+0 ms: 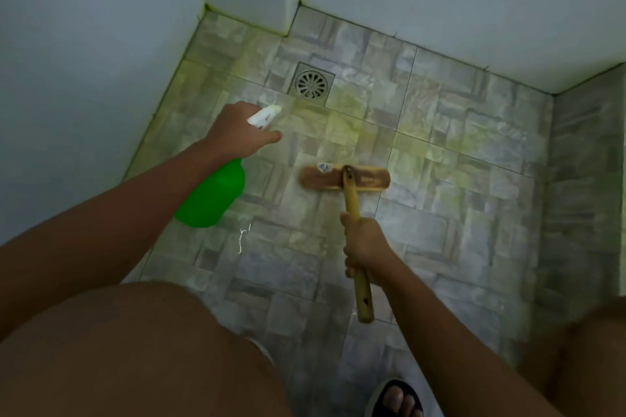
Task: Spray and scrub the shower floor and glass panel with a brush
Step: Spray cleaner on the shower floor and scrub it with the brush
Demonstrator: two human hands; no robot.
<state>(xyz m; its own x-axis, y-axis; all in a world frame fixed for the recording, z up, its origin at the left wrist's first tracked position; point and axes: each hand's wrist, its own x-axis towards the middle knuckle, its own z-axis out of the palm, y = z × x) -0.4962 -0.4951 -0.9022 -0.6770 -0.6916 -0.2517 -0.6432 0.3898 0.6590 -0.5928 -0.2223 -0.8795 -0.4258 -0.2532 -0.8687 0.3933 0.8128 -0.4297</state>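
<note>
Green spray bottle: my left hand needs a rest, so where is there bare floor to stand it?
Bare tile lies right of the wooden brush head, toward the right wall, and between the round metal drain and the back wall. It is crowded near the sandalled foot.

The brush head (345,178) sticker (small, blurred) cannot be read.

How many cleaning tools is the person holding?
2. The green spray bottle is in the left hand, pointed toward the drain. The brush rests on the tiled floor, its handle held by the right hand.
</note>
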